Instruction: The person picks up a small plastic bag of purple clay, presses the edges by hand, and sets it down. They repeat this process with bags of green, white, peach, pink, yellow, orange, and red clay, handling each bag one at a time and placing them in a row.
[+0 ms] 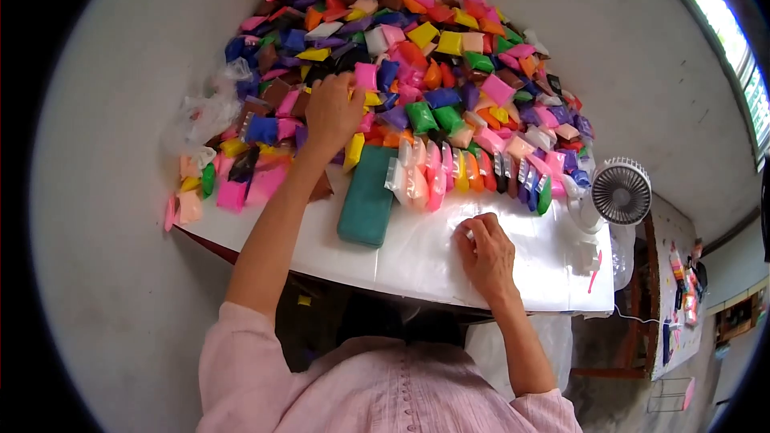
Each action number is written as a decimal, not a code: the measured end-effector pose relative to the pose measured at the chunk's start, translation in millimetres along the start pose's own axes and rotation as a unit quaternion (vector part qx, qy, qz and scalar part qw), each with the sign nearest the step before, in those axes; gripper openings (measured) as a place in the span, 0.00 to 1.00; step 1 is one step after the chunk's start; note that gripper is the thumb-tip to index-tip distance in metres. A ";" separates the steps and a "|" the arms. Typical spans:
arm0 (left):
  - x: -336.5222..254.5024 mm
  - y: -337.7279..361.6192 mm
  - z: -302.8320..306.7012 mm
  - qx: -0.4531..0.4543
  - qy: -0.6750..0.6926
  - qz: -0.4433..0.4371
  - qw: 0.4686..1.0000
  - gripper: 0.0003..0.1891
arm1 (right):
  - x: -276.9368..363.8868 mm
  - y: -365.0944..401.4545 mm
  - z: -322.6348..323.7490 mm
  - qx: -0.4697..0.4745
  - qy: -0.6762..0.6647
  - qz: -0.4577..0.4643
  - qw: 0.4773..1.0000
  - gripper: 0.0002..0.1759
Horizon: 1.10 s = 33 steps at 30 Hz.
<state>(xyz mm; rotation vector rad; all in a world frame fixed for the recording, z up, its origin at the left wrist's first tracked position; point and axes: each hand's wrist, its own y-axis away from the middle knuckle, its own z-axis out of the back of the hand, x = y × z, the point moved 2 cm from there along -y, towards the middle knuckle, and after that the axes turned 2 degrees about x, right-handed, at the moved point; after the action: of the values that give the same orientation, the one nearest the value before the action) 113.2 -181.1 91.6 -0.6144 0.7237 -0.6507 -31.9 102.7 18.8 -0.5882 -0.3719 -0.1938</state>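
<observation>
My left hand (333,112) reaches into a big heap of small coloured packets (425,115). Its thumb stands apart from the fingers, beside a pink packet (366,76); the fingertips are partly hidden among dark packets. On the white tabletop (425,261) rests my right hand (488,258), its fingers curled and pressed together; whatever they may hold cannot be made out. In front of the heap, a row of packets stands on edge, including pink (436,176), orange (472,171) and green (545,196) ones. A teal phone-like case (367,196) lies between my hands, left of the row.
A small white fan (621,192) stands at the table's right end, near a pink stick-like item (594,271). Clear plastic bags (204,116) lie at the heap's left side. Walls close in behind and left. Another table (678,297) with items is at far right.
</observation>
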 end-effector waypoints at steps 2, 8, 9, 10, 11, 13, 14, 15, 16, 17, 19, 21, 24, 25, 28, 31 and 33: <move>11.1 -19.7 -21.5 0.011 -0.069 0.039 0.997 0.17 | -2.2 -0.6 -1.4 0.000 -0.011 -0.007 1.000 0.07; 7.1 -40.9 -44.7 0.042 -0.149 0.128 0.980 0.21 | -4.7 -1.8 -0.7 -0.020 -0.008 0.010 1.000 0.05; 5.6 -41.9 -47.9 0.034 -0.151 0.127 0.980 0.21 | -4.5 -1.8 0.0 -0.021 -0.012 0.011 1.000 0.05; 6.0 -43.3 -53.1 0.029 -0.144 0.131 0.980 0.21 | -3.9 -2.7 1.1 -0.022 -0.016 0.012 1.000 0.05; 7.5 -44.9 -58.2 0.024 -0.138 0.136 0.981 0.21 | -3.5 -2.9 1.9 -0.022 -0.022 0.013 0.999 0.05; 4.5 -45.0 -57.7 0.004 -0.119 0.134 0.984 0.21 | -3.7 -2.5 2.3 -0.013 -0.021 0.008 1.000 0.06; 3.0 -44.8 -57.1 -0.010 -0.105 0.126 0.986 0.21 | -4.3 -3.0 2.4 -0.008 -0.020 0.007 1.000 0.07; -2.1 -44.3 -53.1 -0.025 -0.090 0.118 0.989 0.21 | -4.8 -3.4 2.4 -0.010 -0.024 0.009 1.000 0.07; -14.5 -42.4 -39.8 -0.056 -0.077 0.096 0.991 0.20 | -5.5 -3.5 2.0 -0.011 -0.028 0.010 0.999 0.07; -26.6 -38.3 -25.0 -0.085 -0.064 0.073 0.992 0.20 | -6.4 -2.8 1.7 -0.013 -0.032 0.010 0.999 0.07; -56.3 -21.2 3.9 -0.141 -0.026 0.026 0.989 0.17 | -5.5 -2.8 2.9 -0.022 -0.027 0.015 0.999 0.06; -94.6 13.1 30.3 -0.081 0.186 0.043 0.978 0.16 | -2.0 -3.0 5.8 -0.037 -0.048 -0.008 0.998 0.05; -138.9 90.0 34.6 0.113 0.451 0.026 0.885 0.16 | -3.9 -1.5 11.8 -0.074 -0.152 -0.069 0.983 0.06; -148.7 114.4 26.0 0.157 0.490 0.032 0.857 0.16 | -10.6 0.3 13.0 -0.091 -0.211 -0.081 0.970 0.08; -166.2 160.1 1.8 0.237 0.584 0.115 0.768 0.16 | -12.9 4.4 26.5 -0.119 -0.358 -0.069 0.923 0.20; -170.9 176.7 -12.2 0.253 0.589 0.134 0.756 0.15 | -17.2 6.9 34.4 -0.105 -0.434 -0.058 0.893 0.18; -169.9 182.9 -22.2 0.249 0.609 0.142 0.739 0.14 | -19.0 7.4 35.1 -0.093 -0.366 -0.057 0.924 0.16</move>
<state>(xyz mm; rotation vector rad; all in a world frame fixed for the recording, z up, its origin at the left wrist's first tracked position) 56.6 51.6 17.8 0.5501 1.7408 -0.8863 -57.3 130.2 34.6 -0.8187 -1.1248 -0.1141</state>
